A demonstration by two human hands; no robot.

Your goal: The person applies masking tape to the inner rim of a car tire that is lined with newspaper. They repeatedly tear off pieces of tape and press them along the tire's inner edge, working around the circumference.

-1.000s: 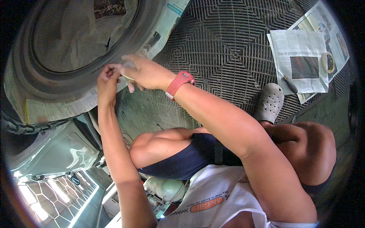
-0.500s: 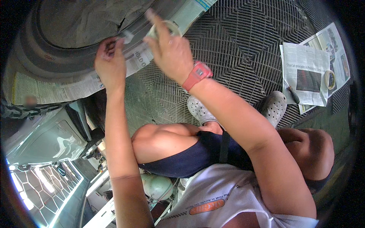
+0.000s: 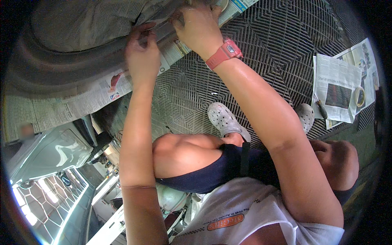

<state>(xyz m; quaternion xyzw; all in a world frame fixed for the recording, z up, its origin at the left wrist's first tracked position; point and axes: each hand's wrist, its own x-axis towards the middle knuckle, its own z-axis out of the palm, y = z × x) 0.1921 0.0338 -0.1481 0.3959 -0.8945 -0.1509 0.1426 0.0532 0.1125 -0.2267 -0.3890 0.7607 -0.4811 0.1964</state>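
Observation:
A dark tyre (image 3: 69, 61) fills the upper left, with sheets of newspaper (image 3: 81, 98) laid along its lower edge. My left hand (image 3: 143, 55) pinches the end of a pale tape strip (image 3: 163, 27) against the tyre's rim. At the top edge my right hand (image 3: 200, 26), with a red watch (image 3: 222, 53) on its wrist, presses down at the strip's other end. It grips what looks like a tape roll (image 3: 223, 4), mostly hidden behind the fingers. The two hands are about a hand's width apart.
I crouch on a dark grid floor mat (image 3: 261, 45), with white clogs (image 3: 226, 120) under my bent knees. At the right lie newspaper sheets (image 3: 337, 83) bearing a second tape roll (image 3: 359, 96) and a screwdriver (image 3: 321, 109). Glossy grey car bodywork (image 3: 53, 151) is at lower left.
Both hands have moved up along the tyre's edge toward the top of the view, and the camera has tilted. The right hand now presses flat at the rim instead of being raised.

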